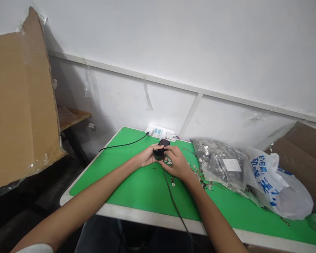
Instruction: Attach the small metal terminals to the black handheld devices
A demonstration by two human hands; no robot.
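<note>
**The left grip (149,156) and right grip (177,163) are clamped on a small black cylindrical device (160,153) near the far edge of the green surface (137,189).**
A black cable (177,207) runs from under the right hand over the near edge. Small metal parts (197,172) lie just right of that hand, beside a clear bag of metal parts (221,163) and a white printed plastic bag (276,182). A white power strip (158,131) sits on the far edge.
</note>
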